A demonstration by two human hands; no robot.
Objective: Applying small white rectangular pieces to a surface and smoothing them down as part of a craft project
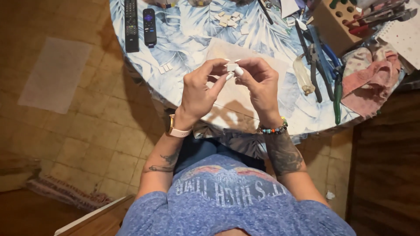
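Note:
My left hand and my right hand meet above the near part of a round table with a blue leaf-patterned cloth. Together they pinch a small white square piece between the fingertips. Under the hands lies a pale beige mat. Several similar small white pieces lie scattered at the far middle of the table, and two more sit left of the hands.
Two black remote controls lie at the table's far left. Pliers and cutters, a green-handled tool, a small clear bottle, a pink cloth and a cardboard tool holder crowd the right side. Tiled floor lies left.

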